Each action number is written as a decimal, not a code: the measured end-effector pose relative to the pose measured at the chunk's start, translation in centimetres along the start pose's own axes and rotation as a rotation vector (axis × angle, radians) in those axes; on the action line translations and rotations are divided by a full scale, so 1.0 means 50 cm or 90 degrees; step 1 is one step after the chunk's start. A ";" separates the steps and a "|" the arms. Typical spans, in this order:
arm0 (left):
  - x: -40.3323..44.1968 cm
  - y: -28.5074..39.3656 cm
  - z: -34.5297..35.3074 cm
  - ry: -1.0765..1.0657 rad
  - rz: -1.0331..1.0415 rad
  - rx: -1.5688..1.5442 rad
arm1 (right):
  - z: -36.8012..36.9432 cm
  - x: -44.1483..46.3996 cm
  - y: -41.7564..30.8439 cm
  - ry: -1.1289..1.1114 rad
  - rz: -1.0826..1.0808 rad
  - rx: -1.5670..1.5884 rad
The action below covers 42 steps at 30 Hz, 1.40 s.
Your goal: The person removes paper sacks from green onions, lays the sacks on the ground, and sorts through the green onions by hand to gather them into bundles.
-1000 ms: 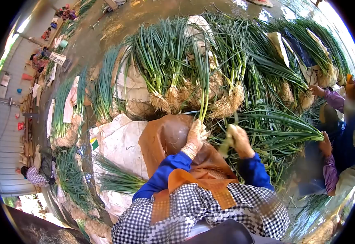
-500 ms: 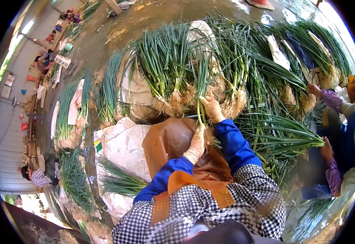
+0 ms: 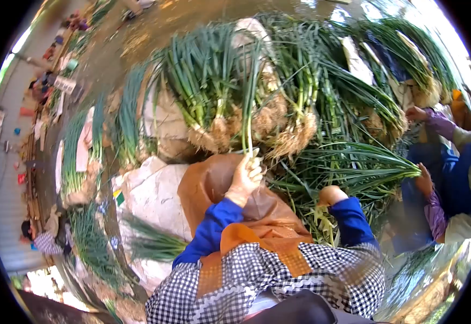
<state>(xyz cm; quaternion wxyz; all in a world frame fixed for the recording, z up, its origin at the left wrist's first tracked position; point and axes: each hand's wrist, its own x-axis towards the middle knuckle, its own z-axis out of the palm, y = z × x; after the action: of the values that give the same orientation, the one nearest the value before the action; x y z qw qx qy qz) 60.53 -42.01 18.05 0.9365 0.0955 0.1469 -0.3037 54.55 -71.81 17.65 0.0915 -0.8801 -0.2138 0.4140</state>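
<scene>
My left hand (image 3: 245, 179), above the brown apron on my lap, is closed round the lower white end of a spring onion (image 3: 248, 121). Its long green leaves point away from me, across the bundles. My right hand (image 3: 331, 195) is lowered at the right of my lap, over loose leaves and peelings (image 3: 324, 224). Its back is towards me and the fingers are hidden, so whether it grips anything does not show. Bundles of spring onions (image 3: 219, 116) with bushy roots lie just beyond my lap.
A white sack (image 3: 152, 189) with a small bunch of spring onions (image 3: 152, 240) lies at my left. At the right edge, a co-worker's hand (image 3: 424, 181) holds a leafy bunch (image 3: 373, 167). More spring onions (image 3: 81, 154) lie further left, on wet ground.
My right hand has left the spring onion and moved right and down to the peelings. My left hand has shifted slightly up and left, still holding the spring onion. The view has shifted slightly.
</scene>
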 end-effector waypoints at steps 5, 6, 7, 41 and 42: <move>-0.003 0.011 0.034 0.102 0.100 0.185 | -0.263 0.064 -0.101 0.460 0.008 0.405; 0.005 0.009 0.031 0.122 0.109 0.208 | -0.269 0.105 -0.133 0.513 -0.036 0.380; 0.008 0.005 0.012 0.142 0.139 0.247 | -0.309 0.101 -0.183 0.326 -0.011 0.360; 0.034 -0.177 0.010 0.250 0.002 0.329 | -0.107 0.183 -0.003 0.436 -0.203 0.194; 0.041 -0.183 -0.003 0.269 0.070 0.394 | -0.115 0.206 0.001 0.402 -0.077 0.158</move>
<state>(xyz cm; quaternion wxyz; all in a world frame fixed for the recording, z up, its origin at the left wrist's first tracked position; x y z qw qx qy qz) 56.59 -50.36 16.40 0.8273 0.4422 0.2326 -0.2567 64.81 -67.09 14.20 0.2837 -0.9328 -0.1745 0.1379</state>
